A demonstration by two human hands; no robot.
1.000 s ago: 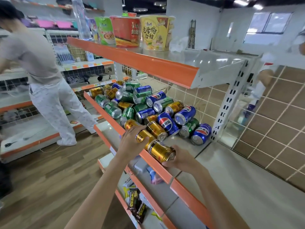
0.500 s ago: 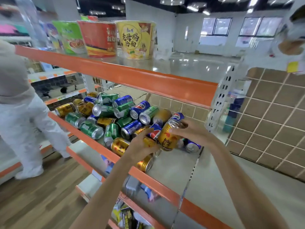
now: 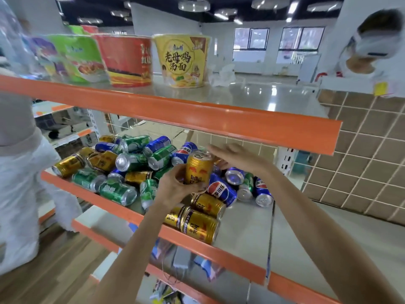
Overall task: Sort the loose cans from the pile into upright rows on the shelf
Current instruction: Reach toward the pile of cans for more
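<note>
Left hand [image 3: 175, 185] around upright gold can [image 3: 198, 168]

Upper tier, left to right: green noodle bowl [image 3: 75, 59], red noodle bowl [image 3: 127, 61], yellow noodle bowl [image 3: 180, 61]; person in white trousers [image 3: 19, 183] far left; brown tiled wall [image 3: 361, 154] right; windows [image 3: 278, 38] far back.
</note>
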